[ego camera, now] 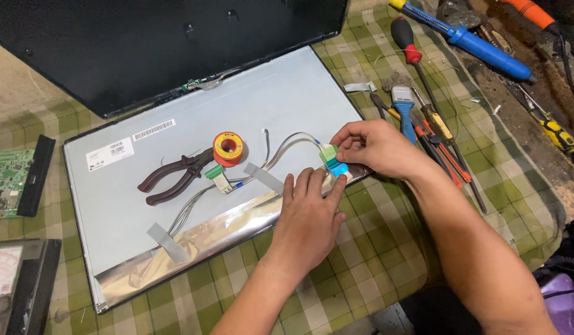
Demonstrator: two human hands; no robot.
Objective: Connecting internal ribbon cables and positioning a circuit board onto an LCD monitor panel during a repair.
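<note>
The green connector tab [329,153] sits at the display panel [175,205]'s near right edge, pinched in your right hand [377,147] fingers (cables trail left). Your left hand [309,214] lies flat just below it, fingers together, pressing the foil strip [194,245].

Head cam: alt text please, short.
Both hands work a small green connector at the edge of a flat display panel on a checked cloth: right hand pinches it, left hand presses flat beside it. Pliers, a solder spool and taped wires lie on the panel.
</note>
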